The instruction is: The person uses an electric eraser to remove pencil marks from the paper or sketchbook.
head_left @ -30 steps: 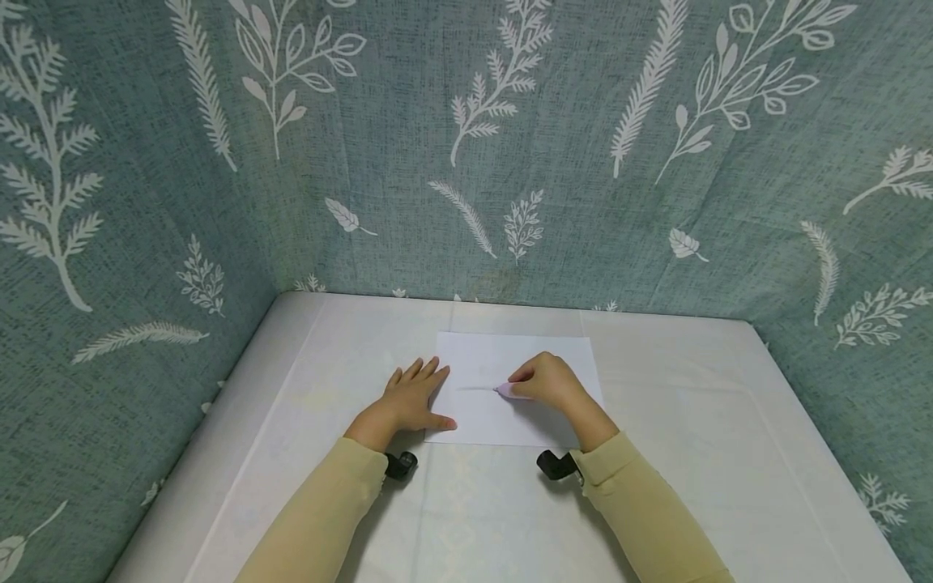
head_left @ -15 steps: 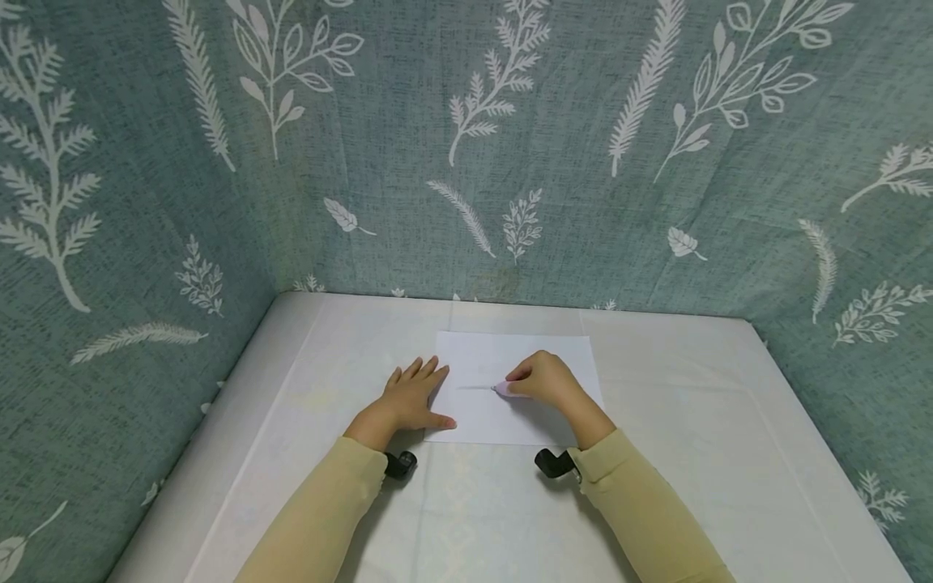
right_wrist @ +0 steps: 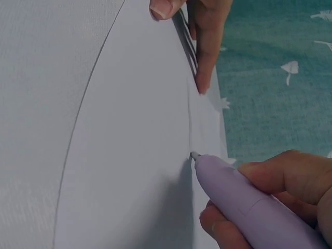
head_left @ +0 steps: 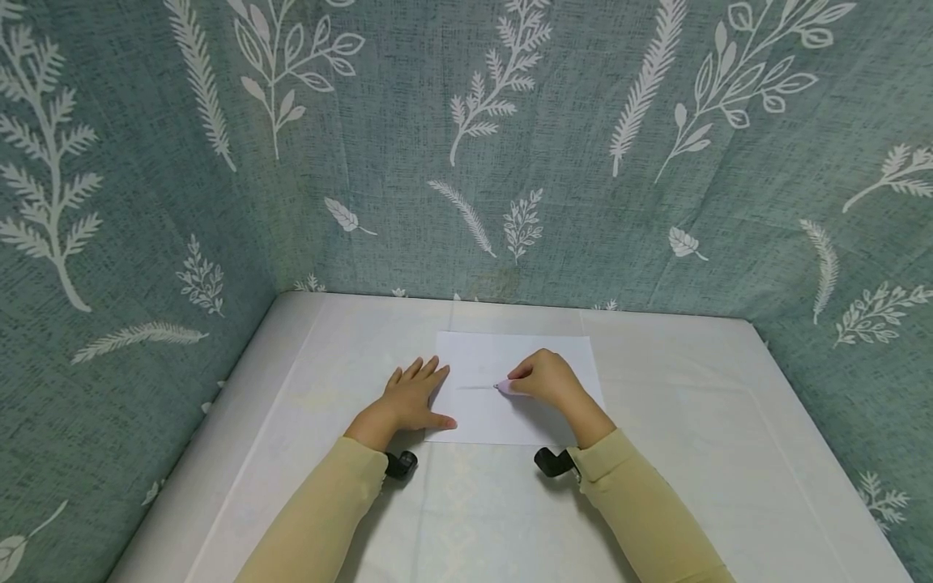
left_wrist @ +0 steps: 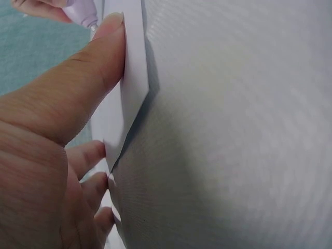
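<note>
Lilac pen (right_wrist: pixel 249 202), the right hand (head_left: pixel 550 382) pinching it over the paper (head_left: pixel 474 356), points roughly along the far edge of the worktop (head_left: pixel 670 356) toward the left hand (head_left: pixel 410 403), splayed at the paper's left edge.

Your white-covered tabletop (head_left: pixel 700 461) spreads wide before you, faintly creased from near to far, and directly on it, centred toward the far side, you have a white rectangular sheet of paper (head_left: pixel 474 356) bearing a short thin line (head_left: pixel 474 388) left of its middle.
</note>
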A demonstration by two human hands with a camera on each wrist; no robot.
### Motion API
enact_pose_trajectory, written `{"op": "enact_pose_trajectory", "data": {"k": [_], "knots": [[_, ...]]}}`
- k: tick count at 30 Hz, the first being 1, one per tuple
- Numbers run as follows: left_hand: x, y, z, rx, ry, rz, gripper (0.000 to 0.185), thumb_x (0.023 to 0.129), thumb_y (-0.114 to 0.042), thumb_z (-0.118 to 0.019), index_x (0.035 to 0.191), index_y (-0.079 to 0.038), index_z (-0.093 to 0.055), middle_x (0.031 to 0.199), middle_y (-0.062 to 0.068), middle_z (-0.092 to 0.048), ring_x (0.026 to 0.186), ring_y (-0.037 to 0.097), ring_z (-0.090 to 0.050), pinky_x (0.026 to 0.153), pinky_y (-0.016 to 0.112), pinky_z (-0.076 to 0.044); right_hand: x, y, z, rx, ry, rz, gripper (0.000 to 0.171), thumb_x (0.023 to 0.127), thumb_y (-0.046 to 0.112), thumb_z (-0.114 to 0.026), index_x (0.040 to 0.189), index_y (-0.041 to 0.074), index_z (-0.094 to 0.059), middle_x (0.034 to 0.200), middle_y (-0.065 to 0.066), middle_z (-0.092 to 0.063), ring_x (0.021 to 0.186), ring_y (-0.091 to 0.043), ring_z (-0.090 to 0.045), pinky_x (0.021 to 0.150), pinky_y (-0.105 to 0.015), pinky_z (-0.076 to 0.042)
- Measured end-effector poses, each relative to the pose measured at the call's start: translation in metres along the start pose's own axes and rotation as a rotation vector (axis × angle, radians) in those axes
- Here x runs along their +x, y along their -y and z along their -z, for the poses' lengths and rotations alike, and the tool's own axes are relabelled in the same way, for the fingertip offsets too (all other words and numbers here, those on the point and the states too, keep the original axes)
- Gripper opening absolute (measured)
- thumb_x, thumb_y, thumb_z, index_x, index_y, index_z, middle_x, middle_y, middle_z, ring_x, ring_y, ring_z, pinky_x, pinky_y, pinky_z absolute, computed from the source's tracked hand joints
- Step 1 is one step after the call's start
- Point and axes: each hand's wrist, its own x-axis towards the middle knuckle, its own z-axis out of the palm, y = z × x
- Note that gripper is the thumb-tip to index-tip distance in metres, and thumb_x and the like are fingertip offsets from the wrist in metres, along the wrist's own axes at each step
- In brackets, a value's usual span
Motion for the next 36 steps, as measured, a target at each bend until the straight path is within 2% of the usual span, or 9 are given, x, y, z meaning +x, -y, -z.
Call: {"op": "enact_pose_trajectory", "data": {"k": [9,16,20,23,26,36], "knots": [[-0.0009,-0.0011,0.0004,-0.007,-0.011,-0.003,0.104,0.078,-0.058,-0.079,0.159,-0.015,-0.031,0.166,0.011,-0.017,0.153,0.037,-0.008,0.120,0.061,-0.005,0.0008,0.0009,-0.0006,-0.001,-0.024,0.010,0.014,0.083,0.020,-0.082,0.094,0.012,-0.082,0.083,0.003,-0.075,0.067,-0.012,-0.063,0.063,-0.030,-0.052],[-0.0014,-0.0005,0.0006,-0.006,-0.009,-0.004,0.103,0.079,-0.058,-0.078,0.159,-0.015,-0.030,0.167,0.011,-0.016,0.153,0.037,-0.007,0.119,0.061,-0.005,-0.0001,0.0030,-0.0008,0.007,0.006,0.010,0.015,0.083,0.021,-0.083,0.094,0.011,-0.082,0.084,0.002,-0.075,0.066,-0.012,-0.065,0.063,-0.029,-0.053],[-0.0004,0.0006,-0.0007,0.004,-0.006,-0.001,0.104,0.079,-0.059,-0.078,0.159,-0.015,-0.029,0.167,0.011,-0.015,0.153,0.036,-0.007,0.120,0.060,-0.005,-0.0008,0.0028,-0.0004,0.007,-0.008,-0.009,0.014,0.083,0.021,-0.082,0.094,0.012,-0.082,0.085,0.002,-0.075,0.066,-0.012,-0.065,0.062,-0.029,-0.053],[0.0002,0.0012,-0.0011,0.007,-0.007,0.001,0.104,0.079,-0.060,-0.077,0.160,-0.016,-0.029,0.167,0.011,-0.015,0.153,0.036,-0.007,0.120,0.061,-0.005,-0.0002,0.0020,-0.0009,0.008,-0.033,-0.010,0.013,0.083,0.021,-0.082,0.094,0.013,-0.082,0.087,0.001,-0.075,0.070,-0.012,-0.064,0.065,-0.030,-0.053],[0.0001,0.0013,-0.0005,0.003,-0.007,-0.003,0.104,0.079,-0.059,-0.078,0.160,-0.015,-0.029,0.167,0.011,-0.015,0.153,0.037,-0.007,0.119,0.061,-0.005,-0.0001,0.0015,-0.0017,0.008,-0.018,0.005,0.014,0.083,0.022,-0.082,0.093,0.013,-0.082,0.088,0.002,-0.075,0.074,-0.013,-0.064,0.068,-0.031,-0.053],[0.0012,0.0009,-0.0015,0.005,-0.009,-0.005,0.103,0.079,-0.059,-0.078,0.159,-0.016,-0.029,0.167,0.011,-0.015,0.153,0.036,-0.007,0.119,0.061,-0.005,0.0015,0.0020,-0.0021,0.008,-0.013,0.003,0.014,0.082,0.022,-0.083,0.093,0.013,-0.082,0.088,0.001,-0.075,0.072,-0.013,-0.065,0.067,-0.031,-0.053]]}}
